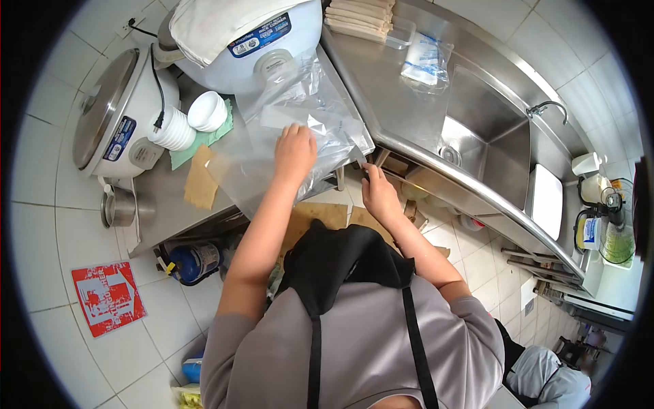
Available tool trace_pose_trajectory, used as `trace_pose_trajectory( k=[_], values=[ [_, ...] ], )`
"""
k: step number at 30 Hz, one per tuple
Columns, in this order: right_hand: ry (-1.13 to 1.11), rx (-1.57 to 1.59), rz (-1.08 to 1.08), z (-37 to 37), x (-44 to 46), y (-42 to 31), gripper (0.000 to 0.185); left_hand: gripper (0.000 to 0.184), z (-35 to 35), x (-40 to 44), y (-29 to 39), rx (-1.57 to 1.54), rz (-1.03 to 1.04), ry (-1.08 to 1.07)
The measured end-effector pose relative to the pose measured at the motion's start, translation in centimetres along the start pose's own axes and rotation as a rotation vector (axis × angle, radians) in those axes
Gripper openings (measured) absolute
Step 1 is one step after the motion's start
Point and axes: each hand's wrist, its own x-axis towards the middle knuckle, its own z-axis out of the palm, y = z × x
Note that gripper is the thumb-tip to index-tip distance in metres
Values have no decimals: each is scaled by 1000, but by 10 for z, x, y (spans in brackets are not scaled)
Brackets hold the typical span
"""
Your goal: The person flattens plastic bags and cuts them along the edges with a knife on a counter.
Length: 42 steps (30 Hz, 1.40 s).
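Note:
Clear plastic bags (255,123) lie spread over the steel table below the large rice cooker. My left hand (296,153) rests on this plastic, its fingers bent and pressed down; whether it pinches the sheet is hidden. To the right, my right hand (379,193) is closed around the dark handle of a knife. The knife's blade (358,157) points up and left at the right edge of the plastic. A brown cloth or paper piece (201,178) lies to the left of the plastic.
Two rice cookers (146,88) stand at the back left, near stacked white bowls (172,129) on a green cloth (184,157). A steel sink (494,143) is at the right, with a packaged item (424,60) beside it. Another person (548,375) is at the lower right.

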Motion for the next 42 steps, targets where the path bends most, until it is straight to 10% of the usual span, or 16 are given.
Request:
trace_pose_trajectory(
  k=[6, 15, 19, 42],
  values=[
    [-44, -40, -18, 2, -10, 8, 32, 29, 28, 71, 5, 10, -138, -429],
    [-45, -138, -122, 11, 9, 18, 30, 53, 70, 29, 46, -110, -110, 337],
    [-57, -190, -85, 19, 21, 22, 29, 65, 100, 18, 44, 97, -243, 51],
    [-74, -366, -122, -24, 38, 42, 28, 71, 99, 17, 43, 138, -208, 28]
  ],
)
